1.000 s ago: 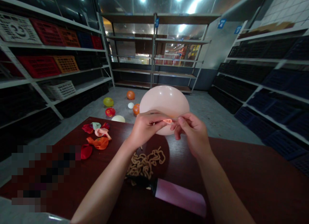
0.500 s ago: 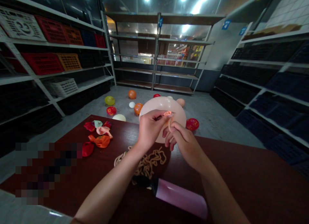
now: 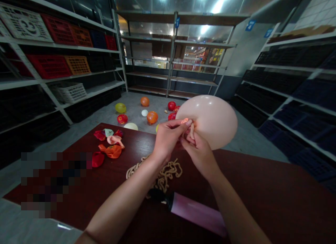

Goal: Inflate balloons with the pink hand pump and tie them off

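A large pale pink inflated balloon (image 3: 212, 119) hangs just beyond my fingers, over the table's far edge. My left hand (image 3: 168, 137) pinches its orange-looking neck, the open lip poking out past the thumb. In my right hand (image 3: 201, 149) is a short bit of beige cord (image 3: 192, 131), held close against the balloon's neck. How far the cord passes round the neck is hidden by the fingers. Below my wrists lies a loose heap of the same cord (image 3: 170, 172). A pink hand pump (image 3: 196, 212) with a black end rests nearest to me.
Limp balloons (image 3: 112, 151) in red, orange and pink lie on the dark red table (image 3: 262, 188), left of the cord. Several inflated balloons (image 3: 152, 117) are scattered on the floor behind. Shelves with crates (image 3: 48, 66) stand left and right; a metal rack (image 3: 172, 55) is at the back.
The big balloon has swung to the right and up, uncovering red balloons on the floor. My right hand has drawn in closer to the left, at the neck.
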Action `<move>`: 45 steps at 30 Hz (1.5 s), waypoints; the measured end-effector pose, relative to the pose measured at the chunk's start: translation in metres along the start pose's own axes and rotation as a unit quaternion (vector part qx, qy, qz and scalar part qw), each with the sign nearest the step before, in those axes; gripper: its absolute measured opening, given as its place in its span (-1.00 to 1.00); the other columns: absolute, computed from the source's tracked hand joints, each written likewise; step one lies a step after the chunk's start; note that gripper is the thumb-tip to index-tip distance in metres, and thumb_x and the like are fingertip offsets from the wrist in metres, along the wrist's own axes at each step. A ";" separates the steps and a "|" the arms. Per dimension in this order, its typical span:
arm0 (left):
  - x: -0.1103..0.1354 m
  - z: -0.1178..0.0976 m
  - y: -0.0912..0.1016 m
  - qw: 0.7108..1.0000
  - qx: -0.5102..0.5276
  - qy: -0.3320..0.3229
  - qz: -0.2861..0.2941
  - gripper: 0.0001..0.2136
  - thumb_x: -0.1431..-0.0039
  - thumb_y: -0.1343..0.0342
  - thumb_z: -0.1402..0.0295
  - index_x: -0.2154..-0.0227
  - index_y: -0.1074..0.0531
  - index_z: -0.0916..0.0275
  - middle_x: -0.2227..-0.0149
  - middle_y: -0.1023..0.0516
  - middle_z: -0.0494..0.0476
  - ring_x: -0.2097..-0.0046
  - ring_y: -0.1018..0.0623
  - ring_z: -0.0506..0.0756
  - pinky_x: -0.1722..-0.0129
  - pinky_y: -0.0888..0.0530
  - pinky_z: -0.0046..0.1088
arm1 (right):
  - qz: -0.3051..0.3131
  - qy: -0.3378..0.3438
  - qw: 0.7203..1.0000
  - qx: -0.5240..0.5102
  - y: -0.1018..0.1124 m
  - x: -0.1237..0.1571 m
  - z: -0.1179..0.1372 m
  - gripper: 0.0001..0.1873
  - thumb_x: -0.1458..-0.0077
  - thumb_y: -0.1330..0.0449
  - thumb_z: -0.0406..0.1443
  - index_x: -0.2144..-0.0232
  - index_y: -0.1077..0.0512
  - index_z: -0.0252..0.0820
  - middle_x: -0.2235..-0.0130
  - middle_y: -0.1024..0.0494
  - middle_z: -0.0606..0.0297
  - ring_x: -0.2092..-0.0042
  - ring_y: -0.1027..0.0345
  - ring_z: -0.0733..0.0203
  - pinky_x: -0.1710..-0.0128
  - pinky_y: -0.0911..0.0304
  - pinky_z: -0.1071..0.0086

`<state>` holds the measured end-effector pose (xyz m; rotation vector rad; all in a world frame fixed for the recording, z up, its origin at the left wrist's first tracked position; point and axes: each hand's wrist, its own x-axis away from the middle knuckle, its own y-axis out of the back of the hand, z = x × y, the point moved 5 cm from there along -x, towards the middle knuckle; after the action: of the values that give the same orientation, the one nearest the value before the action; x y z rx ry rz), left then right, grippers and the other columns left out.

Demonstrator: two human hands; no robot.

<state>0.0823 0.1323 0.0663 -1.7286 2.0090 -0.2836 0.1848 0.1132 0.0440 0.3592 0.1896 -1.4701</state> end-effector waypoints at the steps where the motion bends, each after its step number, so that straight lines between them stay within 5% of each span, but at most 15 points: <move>1: -0.001 0.000 0.001 1.000 -0.012 -0.008 0.000 -0.81 -0.01 -0.36 0.26 0.40 -0.64 0.30 0.55 -0.54 0.03 0.55 -0.47 -0.02 0.53 -0.43 -0.51 | 0.006 -0.008 1.000 -0.002 0.001 0.000 -0.001 -0.85 -0.06 -0.28 -0.22 0.41 -0.38 -0.12 0.44 -0.48 0.38 0.36 -0.41 0.24 0.30 -0.37 0.30; 6: -0.010 -0.011 0.015 0.984 -0.129 -0.119 -0.023 -0.78 -0.06 -0.34 0.23 0.39 -0.64 0.32 0.43 -0.62 0.11 0.41 -0.53 -0.01 0.38 -0.46 -0.53 | 0.074 -0.062 0.984 -0.151 0.010 0.002 0.010 -0.58 -0.07 -0.28 -0.23 0.55 -0.06 -0.09 0.59 -0.30 0.48 0.50 -0.26 0.33 0.46 -0.24 0.39; 9: -0.010 -0.019 0.013 0.958 -0.215 -0.185 0.052 -0.78 -0.15 -0.27 0.24 0.33 -0.63 0.33 0.41 -0.63 0.17 0.36 -0.58 0.05 0.40 -0.50 -0.48 | 0.077 -0.091 0.951 -0.286 0.022 0.002 0.022 -0.61 -0.07 -0.24 -0.29 0.54 -0.05 -0.09 0.62 -0.10 0.56 0.60 -0.03 0.42 0.57 -0.08 0.48; 13: 0.015 -0.034 -0.011 0.843 -0.311 -0.376 0.225 -0.87 -0.26 -0.16 0.41 0.22 -0.60 0.27 0.05 -0.60 0.26 0.00 -0.58 0.13 0.03 -0.53 -0.32 | 0.029 -0.089 0.923 -0.373 0.043 -0.002 0.023 -0.63 -0.08 -0.17 -0.35 0.57 -0.02 -0.10 0.61 0.08 0.58 0.64 0.31 0.45 0.66 0.04 0.55; 15: 0.028 -0.036 -0.022 0.798 -0.334 -0.410 0.288 -0.85 -0.30 -0.10 0.45 0.19 -0.58 0.27 0.03 -0.60 0.26 -0.01 -0.58 0.11 -0.03 -0.50 -0.31 | 0.029 -0.104 0.920 -0.378 0.049 -0.005 0.017 -0.66 -0.05 -0.18 -0.36 0.56 -0.04 -0.11 0.65 0.12 0.60 0.65 0.40 0.45 0.69 0.12 0.57; 17: 0.036 -0.036 -0.028 0.783 -0.347 -0.400 0.326 -0.84 -0.32 -0.07 0.46 0.18 -0.55 0.28 0.05 -0.61 0.25 -0.01 -0.58 0.11 -0.04 -0.50 -0.32 | 0.039 -0.133 0.918 -0.371 0.052 -0.007 0.011 -0.73 0.02 -0.20 -0.35 0.54 -0.12 -0.10 0.69 0.11 0.63 0.66 0.43 0.46 0.71 0.17 0.57; 19: 0.038 -0.034 -0.029 0.799 -0.343 -0.365 0.334 -0.85 -0.33 -0.05 0.43 0.20 -0.54 0.27 0.08 -0.61 0.24 0.03 -0.59 0.11 0.01 -0.50 -0.34 | 0.055 -0.161 0.919 -0.356 0.054 -0.006 0.008 -0.80 0.11 -0.20 -0.33 0.50 -0.19 -0.09 0.70 0.05 0.64 0.66 0.42 0.46 0.71 0.20 0.54; 21: 0.034 -0.029 -0.025 0.843 -0.315 -0.305 0.312 -0.84 -0.35 -0.04 0.37 0.22 -0.52 0.27 0.17 -0.61 0.22 0.26 -0.61 0.05 0.24 -0.53 -0.45 | 0.075 -0.163 0.922 -0.344 0.053 -0.004 0.010 -0.81 0.17 -0.17 -0.33 0.48 -0.18 -0.07 0.69 0.05 0.64 0.66 0.43 0.45 0.70 0.23 0.52; 24: 0.023 -0.018 -0.016 0.915 -0.238 -0.204 0.254 -0.78 -0.34 -0.06 0.24 0.25 -0.50 0.29 0.41 -0.52 0.10 0.61 -0.38 -0.10 0.62 -0.31 -0.59 | 0.113 -0.139 0.924 -0.339 0.048 0.000 0.019 -0.79 0.16 -0.12 -0.34 0.50 -0.10 -0.05 0.69 0.17 0.65 0.67 0.45 0.44 0.68 0.27 0.51; 28: 0.015 -0.010 -0.014 0.963 -0.121 -0.136 0.200 -0.75 -0.28 -0.12 0.16 0.33 -0.45 0.29 0.51 -0.45 0.01 0.67 -0.30 -0.13 0.70 -0.17 -0.62 | 0.154 -0.120 0.924 -0.329 0.041 0.005 0.028 -0.79 0.12 -0.11 -0.36 0.44 -0.11 -0.05 0.69 0.17 0.65 0.67 0.43 0.43 0.67 0.28 0.48; 33: 0.009 -0.007 -0.013 0.982 -0.052 -0.073 0.168 -0.73 -0.30 -0.09 0.14 0.31 -0.42 0.28 0.73 -0.32 -0.08 0.74 -0.18 -0.12 0.73 -0.01 -0.62 | 0.167 -0.097 0.929 -0.316 0.043 0.007 0.028 -0.75 0.07 -0.11 -0.34 0.26 -0.24 -0.05 0.69 0.15 0.68 0.67 0.43 0.43 0.66 0.29 0.47; 38: 0.004 -0.005 -0.009 0.989 -0.024 -0.060 0.134 -0.72 -0.25 -0.14 0.12 0.33 -0.40 0.29 0.53 -0.53 0.04 0.69 -0.27 -0.12 0.70 -0.11 -0.62 | 0.139 -0.103 0.938 -0.301 0.048 0.006 0.024 -0.58 0.11 -0.12 -0.31 0.11 -0.28 -0.02 0.71 0.16 0.69 0.67 0.40 0.41 0.64 0.23 0.47; 45: 0.005 -0.010 -0.010 0.966 -0.136 -0.167 0.143 -0.75 -0.33 -0.05 0.20 0.35 -0.39 0.29 0.45 -0.48 0.06 0.46 -0.46 -0.02 0.43 -0.42 -0.52 | 0.145 -0.092 0.957 -0.234 0.047 0.005 0.024 -0.70 0.02 -0.13 -0.30 0.16 -0.34 -0.10 0.70 0.03 0.65 0.66 0.27 0.43 0.63 0.22 0.48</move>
<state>0.0856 0.1237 0.0786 -1.4830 2.0724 0.3711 0.2297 0.1025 0.0703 -0.1331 0.3128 -1.1163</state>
